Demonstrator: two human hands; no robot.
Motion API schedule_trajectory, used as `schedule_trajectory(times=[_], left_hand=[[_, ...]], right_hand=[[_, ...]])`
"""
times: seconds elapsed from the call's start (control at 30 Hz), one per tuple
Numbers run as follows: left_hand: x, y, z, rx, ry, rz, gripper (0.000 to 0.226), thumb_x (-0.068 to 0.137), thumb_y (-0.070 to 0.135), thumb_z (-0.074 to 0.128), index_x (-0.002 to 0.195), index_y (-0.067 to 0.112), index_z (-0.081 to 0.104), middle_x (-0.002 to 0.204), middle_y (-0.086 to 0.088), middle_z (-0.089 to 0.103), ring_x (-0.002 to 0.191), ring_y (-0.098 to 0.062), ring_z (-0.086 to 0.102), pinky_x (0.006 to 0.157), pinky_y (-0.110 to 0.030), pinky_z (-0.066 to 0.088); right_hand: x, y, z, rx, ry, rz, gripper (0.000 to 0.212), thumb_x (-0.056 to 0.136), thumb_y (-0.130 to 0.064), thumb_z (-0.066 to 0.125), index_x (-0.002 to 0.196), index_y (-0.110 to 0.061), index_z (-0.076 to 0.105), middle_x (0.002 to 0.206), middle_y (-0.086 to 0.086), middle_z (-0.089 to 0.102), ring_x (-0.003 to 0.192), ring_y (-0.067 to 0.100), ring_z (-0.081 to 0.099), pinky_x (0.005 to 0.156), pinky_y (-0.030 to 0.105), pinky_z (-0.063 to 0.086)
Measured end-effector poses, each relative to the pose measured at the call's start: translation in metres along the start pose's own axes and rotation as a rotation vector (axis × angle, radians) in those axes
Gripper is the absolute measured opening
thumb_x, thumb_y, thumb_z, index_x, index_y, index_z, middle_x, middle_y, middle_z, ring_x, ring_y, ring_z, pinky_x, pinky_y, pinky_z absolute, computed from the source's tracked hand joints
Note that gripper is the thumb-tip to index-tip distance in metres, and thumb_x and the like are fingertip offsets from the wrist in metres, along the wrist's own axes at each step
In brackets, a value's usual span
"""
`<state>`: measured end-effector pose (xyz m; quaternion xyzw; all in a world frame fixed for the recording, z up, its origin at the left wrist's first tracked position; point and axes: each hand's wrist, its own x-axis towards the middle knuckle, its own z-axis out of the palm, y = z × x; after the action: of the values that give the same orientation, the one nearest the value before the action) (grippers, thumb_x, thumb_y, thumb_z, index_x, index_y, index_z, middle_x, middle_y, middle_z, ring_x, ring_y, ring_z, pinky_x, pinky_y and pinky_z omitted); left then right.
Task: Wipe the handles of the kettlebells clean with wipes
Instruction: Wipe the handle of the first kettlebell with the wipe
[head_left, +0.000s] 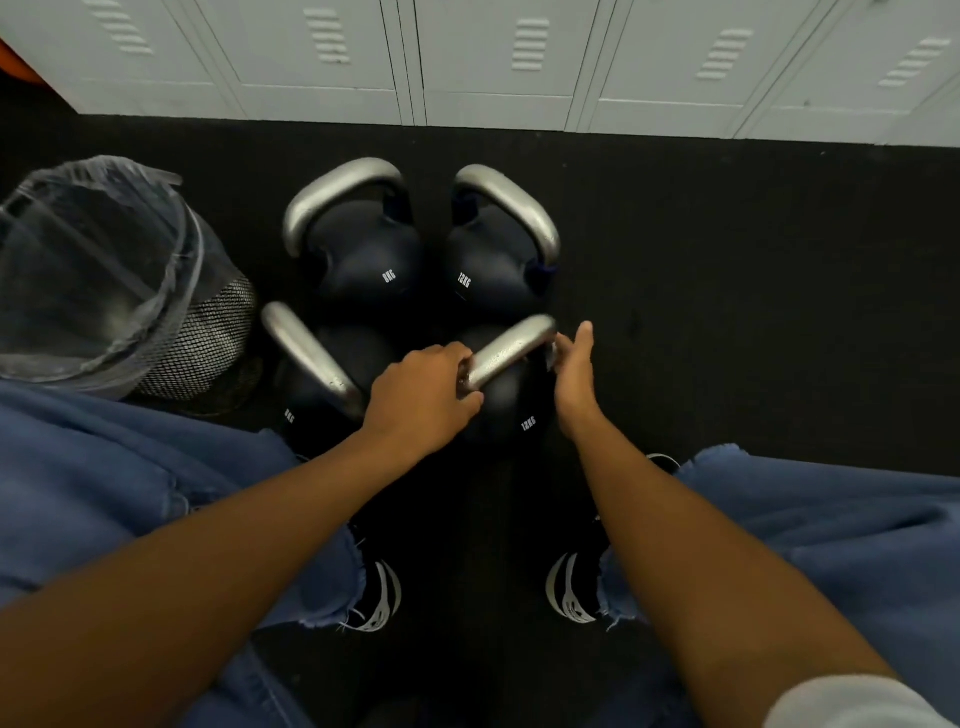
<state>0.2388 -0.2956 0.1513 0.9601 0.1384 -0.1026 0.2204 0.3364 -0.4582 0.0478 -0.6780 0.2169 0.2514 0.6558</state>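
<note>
A black rubber floor (727, 312) is bounded by grey lockers (498, 62). Right of the lined bin (104, 270), four kettlebells are clustered. The nearest-right kettlebell's handle (511, 351) is clenched by the left hand (421, 397); the right hand (574, 364) lies open at its far end. No wipe is visible; one seems needed next.

Black floor (727, 312), four kettlebells (363, 260), mesh bin (197, 343)
</note>
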Motion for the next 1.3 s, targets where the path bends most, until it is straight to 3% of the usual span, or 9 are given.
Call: schedule_trajectory(times=[0.07,0.23,0.43,0.63,0.77,0.9,1.0,1.2,1.3], left_hand=[[-0.001,-0.001,0.001,-0.002,0.005,0.008,0.039,0.087,0.045,0.072,0.119,0.028,0.062,0.112,0.003,0.066,0.101,-0.027,0.065,0.082,-0.037,0.05],[0.0,0.0,0.0,-0.006,0.006,0.006,0.04,0.086,0.047,0.073,0.12,0.028,0.061,0.114,0.002,0.066,0.102,-0.028,0.065,0.083,-0.038,0.05],[0.001,-0.002,-0.001,-0.014,-0.01,0.027,0.04,0.087,0.046,0.072,0.121,0.029,0.061,0.113,0.003,0.065,0.101,-0.026,0.065,0.084,-0.039,0.052],[0.002,-0.005,-0.004,0.024,-0.009,0.083,0.037,0.089,0.046,0.071,0.12,0.028,0.062,0.106,0.003,0.064,0.097,-0.026,0.064,0.08,-0.037,0.048],[0.001,-0.004,-0.004,0.04,-0.003,0.098,0.04,0.091,0.046,0.069,0.125,0.027,0.061,0.109,0.002,0.065,0.099,-0.025,0.064,0.082,-0.037,0.048],[0.002,-0.005,-0.003,0.034,-0.001,0.103,0.04,0.091,0.047,0.069,0.125,0.027,0.061,0.108,0.003,0.065,0.097,-0.025,0.065,0.081,-0.038,0.051],[0.003,-0.006,-0.002,0.044,0.0,0.111,0.039,0.092,0.048,0.068,0.124,0.027,0.06,0.107,0.003,0.065,0.096,-0.025,0.065,0.081,-0.039,0.052],[0.003,-0.006,0.0,0.067,0.006,0.136,0.035,0.093,0.047,0.066,0.12,0.026,0.06,0.104,0.002,0.063,0.093,-0.024,0.064,0.076,-0.036,0.045],[0.003,-0.007,0.0,0.072,0.003,0.134,0.036,0.093,0.048,0.066,0.121,0.027,0.059,0.104,0.003,0.063,0.094,-0.026,0.064,0.076,-0.037,0.048]], right_hand=[[0.004,-0.007,0.0,-0.011,0.03,-0.028,0.071,0.088,-0.08,0.022,0.093,-0.039,0.079,0.114,-0.002,0.075,0.116,0.02,0.065,0.112,0.046,0.044],[-0.001,-0.021,-0.003,0.103,0.182,-0.109,0.07,0.109,-0.045,0.02,0.086,-0.013,0.078,0.088,0.007,0.079,0.093,0.023,0.072,0.093,0.039,0.052],[0.002,-0.005,0.002,-0.011,-0.029,0.014,0.059,0.103,-0.064,0.02,0.102,-0.035,0.07,0.12,0.0,0.071,0.119,0.017,0.061,0.112,0.04,0.042],[0.001,-0.027,-0.007,0.048,-0.047,-0.058,0.067,0.11,-0.043,0.014,0.101,-0.014,0.075,0.097,0.005,0.077,0.099,0.017,0.068,0.085,0.028,0.049],[0.001,-0.026,-0.003,0.077,0.053,-0.098,0.067,0.108,-0.045,0.021,0.088,-0.018,0.078,0.099,0.008,0.079,0.105,0.024,0.069,0.103,0.041,0.048],[0.003,-0.01,0.005,-0.046,-0.014,0.024,0.079,0.085,-0.081,0.027,0.127,-0.029,0.07,0.131,0.004,0.069,0.124,0.023,0.061,0.115,0.046,0.041],[0.007,-0.004,0.007,-0.069,-0.069,0.072,0.09,0.089,-0.083,0.03,0.15,-0.02,0.053,0.143,0.0,0.058,0.133,0.02,0.052,0.119,0.041,0.037],[0.0,-0.015,0.009,0.007,0.023,-0.137,0.066,0.103,-0.063,0.022,0.105,-0.026,0.077,0.11,0.004,0.077,0.111,0.02,0.069,0.104,0.041,0.05],[-0.004,-0.003,0.009,0.026,0.079,-0.149,0.061,0.105,-0.059,0.022,0.111,-0.03,0.076,0.113,0.0,0.076,0.112,0.015,0.067,0.104,0.036,0.048]])
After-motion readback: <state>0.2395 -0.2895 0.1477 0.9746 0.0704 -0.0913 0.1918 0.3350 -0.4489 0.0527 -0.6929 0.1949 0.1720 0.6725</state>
